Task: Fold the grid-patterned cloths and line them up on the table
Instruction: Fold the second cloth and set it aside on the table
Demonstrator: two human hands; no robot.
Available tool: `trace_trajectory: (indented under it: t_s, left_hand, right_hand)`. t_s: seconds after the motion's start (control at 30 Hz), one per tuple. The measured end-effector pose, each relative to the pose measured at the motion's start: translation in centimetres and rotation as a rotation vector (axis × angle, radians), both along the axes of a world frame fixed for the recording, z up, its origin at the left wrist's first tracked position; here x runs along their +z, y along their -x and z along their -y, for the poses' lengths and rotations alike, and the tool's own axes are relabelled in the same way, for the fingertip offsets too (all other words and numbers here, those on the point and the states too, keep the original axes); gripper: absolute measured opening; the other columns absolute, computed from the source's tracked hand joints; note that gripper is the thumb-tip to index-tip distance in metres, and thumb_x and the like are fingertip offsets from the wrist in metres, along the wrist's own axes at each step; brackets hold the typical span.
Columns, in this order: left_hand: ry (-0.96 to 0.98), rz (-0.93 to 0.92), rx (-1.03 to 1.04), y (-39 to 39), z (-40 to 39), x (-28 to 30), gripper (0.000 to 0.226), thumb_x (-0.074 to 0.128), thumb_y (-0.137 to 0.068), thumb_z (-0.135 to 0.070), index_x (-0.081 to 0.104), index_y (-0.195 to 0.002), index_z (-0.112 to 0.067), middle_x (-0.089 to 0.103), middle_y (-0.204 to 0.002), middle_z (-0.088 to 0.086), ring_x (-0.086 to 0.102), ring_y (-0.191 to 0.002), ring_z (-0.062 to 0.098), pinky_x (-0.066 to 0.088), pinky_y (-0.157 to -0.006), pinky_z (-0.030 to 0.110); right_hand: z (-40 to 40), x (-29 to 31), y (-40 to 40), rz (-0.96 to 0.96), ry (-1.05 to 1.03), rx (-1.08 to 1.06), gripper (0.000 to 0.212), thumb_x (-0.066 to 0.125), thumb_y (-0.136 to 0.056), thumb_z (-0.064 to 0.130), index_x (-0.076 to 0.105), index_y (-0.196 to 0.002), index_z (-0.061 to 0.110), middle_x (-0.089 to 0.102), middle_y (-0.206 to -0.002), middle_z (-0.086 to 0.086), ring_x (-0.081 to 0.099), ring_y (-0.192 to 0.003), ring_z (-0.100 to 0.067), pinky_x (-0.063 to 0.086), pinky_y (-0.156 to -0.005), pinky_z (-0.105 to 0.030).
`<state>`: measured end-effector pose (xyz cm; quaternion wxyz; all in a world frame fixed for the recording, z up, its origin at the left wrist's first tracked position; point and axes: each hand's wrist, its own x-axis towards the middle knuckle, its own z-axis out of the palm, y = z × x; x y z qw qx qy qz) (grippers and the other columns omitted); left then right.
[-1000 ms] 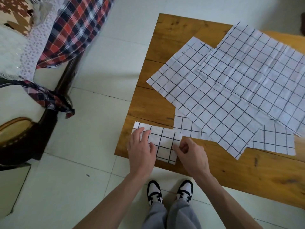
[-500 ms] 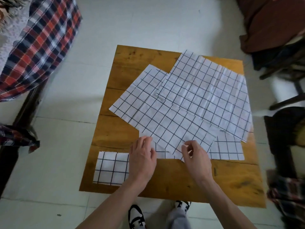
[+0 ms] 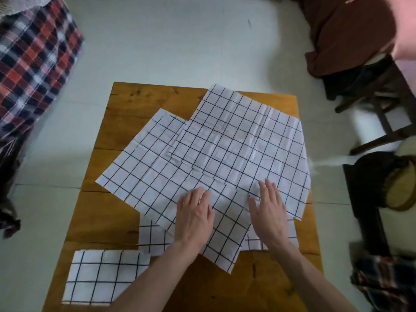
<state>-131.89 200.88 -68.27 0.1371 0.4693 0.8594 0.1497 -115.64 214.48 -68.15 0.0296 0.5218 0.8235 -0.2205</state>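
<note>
Hidden and cut-off parts around my table

My left hand [image 3: 194, 218] and right hand [image 3: 269, 213] cover part of the top cloth [image 3: 180, 181]; a lower cloth [image 3: 153, 237] shows only corners beneath the pile, and the plaid fabric [image 3: 33, 59], blurred, runs off the left edge.

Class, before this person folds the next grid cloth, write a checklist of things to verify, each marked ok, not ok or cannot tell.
1. Finished folded white grid-patterned cloth sits flat at the near-left corner of the brown wooden table: ok.
2. Left hand flat on the top unfolded grid cloth: ok.
3. Right hand flat on cloth: ok.
4. Next cloth lying alone: not ok, the sheets overlap.
5. Number of cloths left: cannot tell.
</note>
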Motion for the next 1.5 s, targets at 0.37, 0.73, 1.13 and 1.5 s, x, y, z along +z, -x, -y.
trace_trajectory:
  t_s: [0.37, 0.73, 1.13, 1.5]
  left_hand:
    - [0.246, 0.070, -0.049, -1.5, -4.8, -0.1, 0.061, 0.029, -0.110, -0.045, 0.015, -0.164, -0.021, 0.024, -0.170, 0.001, 0.022, -0.155, 0.019, 0.028, -0.125, 0.036]
    - [0.226, 0.039, -0.064, -0.8, -5.7, 0.1, 0.040, 0.037, -0.108, -0.043, 0.040, -0.145, -0.027, 0.036, -0.148, -0.001, 0.037, -0.132, 0.017, 0.039, -0.107, 0.031]
    - [0.180, 0.075, -0.008, -1.1, -5.8, -0.3, 0.055, 0.021, -0.107, -0.051, 0.038, -0.150, -0.022, 0.042, -0.149, 0.000, 0.040, -0.135, 0.018, 0.041, -0.110, 0.034]
    - [-0.120, 0.356, 0.279, -1.4, -6.4, 0.7, 0.035, 0.037, -0.107, -0.053, 0.044, -0.129, -0.026, 0.060, -0.120, -0.004, 0.050, -0.109, 0.013, 0.050, -0.085, 0.038]
  right_hand:
    - [-1.1, 0.4, 1.0, 0.176, 0.112, 0.039, 0.080, 0.037, -0.108, 0.049, -0.012, -0.166, 0.023, 0.001, -0.175, 0.002, 0.010, -0.160, -0.027, 0.021, -0.128, -0.043]
    - [-2.5, 1.4, 1.4, 0.139, -0.020, 0.058, 0.037, 0.049, -0.106, 0.031, 0.049, -0.143, 0.026, 0.057, -0.130, 0.002, 0.052, -0.117, -0.021, 0.037, -0.100, -0.034]
    - [-2.8, 0.8, 0.5, -0.101, -0.208, 0.059, 0.013, 0.068, -0.100, 0.022, 0.075, -0.109, 0.016, 0.067, -0.087, 0.001, 0.063, -0.077, -0.022, 0.050, -0.076, -0.040]
    - [1.8, 3.0, 4.9, -0.191, 0.113, -0.009, 0.044, 0.054, -0.104, 0.026, 0.045, -0.147, 0.025, 0.074, -0.108, -0.002, 0.068, -0.092, -0.020, 0.056, -0.087, -0.040]
